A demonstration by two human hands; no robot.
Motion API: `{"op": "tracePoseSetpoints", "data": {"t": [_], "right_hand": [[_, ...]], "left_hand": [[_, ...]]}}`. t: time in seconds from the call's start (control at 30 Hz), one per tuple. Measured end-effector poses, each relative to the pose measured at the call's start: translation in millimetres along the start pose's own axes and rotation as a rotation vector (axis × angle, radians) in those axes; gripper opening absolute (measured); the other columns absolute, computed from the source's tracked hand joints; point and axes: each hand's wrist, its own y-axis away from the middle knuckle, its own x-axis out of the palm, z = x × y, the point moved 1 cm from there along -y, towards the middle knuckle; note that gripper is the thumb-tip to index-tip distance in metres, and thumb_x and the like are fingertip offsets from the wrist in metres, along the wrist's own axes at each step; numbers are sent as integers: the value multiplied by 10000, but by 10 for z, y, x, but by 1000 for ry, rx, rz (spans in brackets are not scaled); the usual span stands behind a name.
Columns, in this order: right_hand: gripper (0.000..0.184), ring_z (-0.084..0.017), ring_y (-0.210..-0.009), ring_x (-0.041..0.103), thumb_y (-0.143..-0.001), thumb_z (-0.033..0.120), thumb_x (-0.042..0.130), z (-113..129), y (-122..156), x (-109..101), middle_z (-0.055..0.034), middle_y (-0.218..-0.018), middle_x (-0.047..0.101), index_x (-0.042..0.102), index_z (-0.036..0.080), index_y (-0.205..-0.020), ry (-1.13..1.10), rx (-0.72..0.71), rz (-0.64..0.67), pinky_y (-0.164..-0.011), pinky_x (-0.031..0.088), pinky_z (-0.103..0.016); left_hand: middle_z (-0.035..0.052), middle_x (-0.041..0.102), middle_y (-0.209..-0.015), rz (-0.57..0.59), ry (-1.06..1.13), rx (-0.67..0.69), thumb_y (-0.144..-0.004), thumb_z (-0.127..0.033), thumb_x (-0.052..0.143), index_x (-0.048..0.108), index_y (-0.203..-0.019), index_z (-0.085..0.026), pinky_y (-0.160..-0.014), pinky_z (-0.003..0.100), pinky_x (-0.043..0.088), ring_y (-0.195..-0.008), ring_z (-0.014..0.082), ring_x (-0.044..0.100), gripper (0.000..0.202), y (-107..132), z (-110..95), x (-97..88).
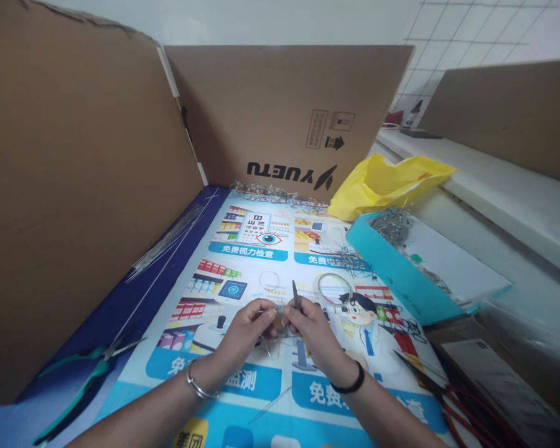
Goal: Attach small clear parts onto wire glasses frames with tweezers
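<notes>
Pliers (pixel 106 356) lie near left, scissors (pixel 445 393) near right, one each, and between them our left hand (pixel 247 326) pinches one bent wire (pixel 267 350) hanging just below its grip, long axis unclear, while our right hand (pixel 315 328), equally close, clutches one dark pointed tool (pixel 295 295), with one coil (pixel 320 291), one teal box (pixel 394 274), one yellow bag (pixel 378 190) farther right.

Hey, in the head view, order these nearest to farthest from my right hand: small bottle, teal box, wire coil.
From your right hand:
1. Wire coil, just beyond, slightly right.
2. Teal box, farther right.
3. Small bottle, far right, on the white ledge.
</notes>
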Motion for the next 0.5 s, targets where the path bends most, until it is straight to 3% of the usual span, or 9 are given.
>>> {"op": "tracePoseSetpoints", "data": {"t": [0.3, 0.5], "right_hand": [[179, -84, -471, 409, -747, 348, 559, -23, -6, -28, 35, -560, 541, 487, 191, -698, 32, -4, -28, -465, 309, -219], [174, -89, -474, 420, -745, 344, 553, -33, -12, -31, 35, -548, 533, 490, 193, -686, 57, -18, -29, -466, 319, -220]], "left_hand": [[-3, 591, -629, -6, -165, 108, -797, -371, 602, 626, -788, -159, -613, 235, 420, -612, 129, 521, 214, -37, 17, -78], [47, 619, -814, -31, -257, 191, -777, -385, 613, 666, -782, -165, -728, 263, 432, -777, 179, 546, 226, -45, -40, -106]]}}
